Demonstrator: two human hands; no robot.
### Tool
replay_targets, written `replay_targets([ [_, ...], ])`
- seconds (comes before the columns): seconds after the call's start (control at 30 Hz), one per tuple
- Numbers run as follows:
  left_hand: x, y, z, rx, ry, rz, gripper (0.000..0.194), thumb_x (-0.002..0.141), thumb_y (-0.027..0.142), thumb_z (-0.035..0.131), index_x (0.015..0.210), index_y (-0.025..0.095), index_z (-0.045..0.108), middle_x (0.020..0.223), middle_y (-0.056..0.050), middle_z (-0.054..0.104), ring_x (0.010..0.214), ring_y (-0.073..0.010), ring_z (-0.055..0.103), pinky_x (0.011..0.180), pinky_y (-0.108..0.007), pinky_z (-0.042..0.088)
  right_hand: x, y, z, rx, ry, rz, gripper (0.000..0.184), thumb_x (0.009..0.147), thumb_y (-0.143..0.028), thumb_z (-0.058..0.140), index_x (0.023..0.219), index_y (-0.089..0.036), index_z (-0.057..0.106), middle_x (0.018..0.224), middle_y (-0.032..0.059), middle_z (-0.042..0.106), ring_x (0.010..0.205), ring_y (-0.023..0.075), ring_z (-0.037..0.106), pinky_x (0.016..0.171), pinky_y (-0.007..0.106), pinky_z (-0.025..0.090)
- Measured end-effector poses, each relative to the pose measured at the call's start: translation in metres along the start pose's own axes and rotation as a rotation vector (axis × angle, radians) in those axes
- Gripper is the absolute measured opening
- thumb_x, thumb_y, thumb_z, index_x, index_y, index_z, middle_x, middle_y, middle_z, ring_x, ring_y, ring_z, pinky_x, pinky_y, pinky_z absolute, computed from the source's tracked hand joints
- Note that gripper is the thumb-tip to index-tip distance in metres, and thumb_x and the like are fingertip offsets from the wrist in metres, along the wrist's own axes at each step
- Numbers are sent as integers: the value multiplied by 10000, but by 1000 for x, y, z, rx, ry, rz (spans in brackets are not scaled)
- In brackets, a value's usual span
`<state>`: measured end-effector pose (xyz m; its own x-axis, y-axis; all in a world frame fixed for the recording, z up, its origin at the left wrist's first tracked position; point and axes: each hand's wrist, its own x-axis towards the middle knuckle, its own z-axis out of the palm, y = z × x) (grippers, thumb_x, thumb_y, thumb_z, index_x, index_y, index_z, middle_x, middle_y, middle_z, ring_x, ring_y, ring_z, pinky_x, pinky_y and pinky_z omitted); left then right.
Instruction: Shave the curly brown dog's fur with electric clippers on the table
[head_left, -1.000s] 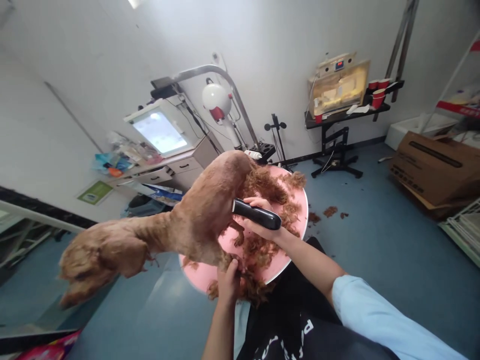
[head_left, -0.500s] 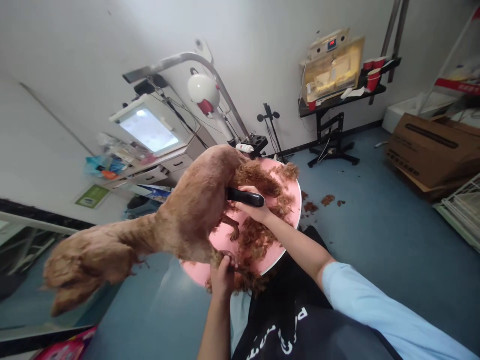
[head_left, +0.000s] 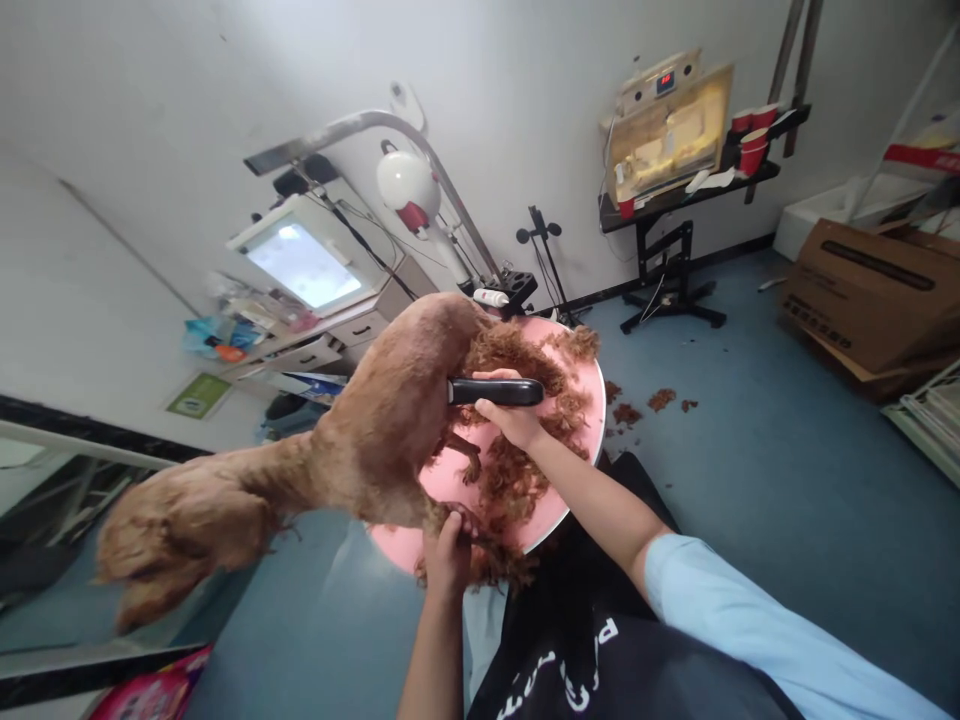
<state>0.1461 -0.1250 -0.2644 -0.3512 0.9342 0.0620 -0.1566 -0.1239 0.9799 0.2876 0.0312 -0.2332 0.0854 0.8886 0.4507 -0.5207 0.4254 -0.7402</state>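
A brown dog (head_left: 375, 420) stands on a round pink grooming table (head_left: 540, 510), its head (head_left: 172, 535) stretched out to the lower left. My right hand (head_left: 510, 415) is closed around a black hair clipper (head_left: 495, 391) whose head rests against the dog's flank. At the table's near edge my left hand (head_left: 448, 550) is closed on the dog's leg. Cut brown fur (head_left: 517, 475) lies in heaps on the table around both hands.
A curved metal arm (head_left: 390, 130) with a white dryer head (head_left: 405, 185) rises behind the table. A cabinet with drawers (head_left: 330, 340) stands at the left wall, a black stand with red cups (head_left: 675, 210) at the back, cardboard boxes (head_left: 870, 290) at right. Fur clumps (head_left: 652, 403) dot the blue floor.
My right hand has lifted the clipper a little up the dog's flank and levelled it. The view shifted slightly. My left hand keeps its hold on the leg.
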Motion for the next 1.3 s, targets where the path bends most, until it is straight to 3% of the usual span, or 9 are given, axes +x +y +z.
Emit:
replay_targets([
  [0.2,-1,-2,0,-9,5,-2,394,638,432,811,675,177,513,494,75,463,413,-78,469,454,-219,433,-2,11,3,-48,133,37,404,757,-431,711,1094,-237,604,1065,48,721,1028,228,661,992,419,535],
  [0.4,-2,-3,-2,-2,-5,10,436,645,452,818,670,183,477,504,80,456,412,-70,458,458,-213,430,-6,19,9,-52,127,0,360,745,-402,730,1039,-240,600,1069,56,710,999,232,668,971,423,542],
  [0.5,-2,-4,-3,-9,-18,-3,442,646,454,824,670,182,478,502,82,453,412,-71,460,459,-212,430,-8,16,11,-51,210,-16,362,760,-388,716,1066,-239,593,1090,61,706,1038,239,659,1006,448,522],
  [0.63,-2,-4,-4,-4,-42,-12,420,662,465,810,681,175,508,496,74,452,421,-76,466,458,-210,418,-9,7,14,2,218,-92,388,785,-377,718,1117,-235,574,1147,70,699,1097,231,647,1075,468,483],
  [0.8,-3,-4,-3,5,-48,-23,417,670,465,801,678,179,498,492,75,463,420,-76,468,477,-221,429,-4,5,17,-10,277,-12,388,793,-409,710,1103,-239,549,1154,72,696,1050,229,655,1052,458,492],
  [1.03,-5,-7,3,7,-2,-23,442,627,492,813,674,179,504,487,70,472,414,-80,471,463,-221,411,-1,10,13,-84,222,5,395,744,-429,710,1067,-246,578,1047,55,722,960,238,668,983,452,517],
  [1.17,-4,-4,7,0,9,-30,438,623,490,817,663,177,512,475,70,472,407,-76,455,453,-209,390,-22,11,15,21,226,8,314,806,-397,619,1076,-240,583,1056,57,724,973,228,674,999,462,519],
  [1.3,-4,-8,5,-8,21,-19,472,593,523,835,655,185,512,477,62,492,422,-90,466,467,-223,404,-41,10,15,-54,162,35,332,748,-370,701,1035,-241,598,1031,60,719,1009,246,668,1010,461,524],
])
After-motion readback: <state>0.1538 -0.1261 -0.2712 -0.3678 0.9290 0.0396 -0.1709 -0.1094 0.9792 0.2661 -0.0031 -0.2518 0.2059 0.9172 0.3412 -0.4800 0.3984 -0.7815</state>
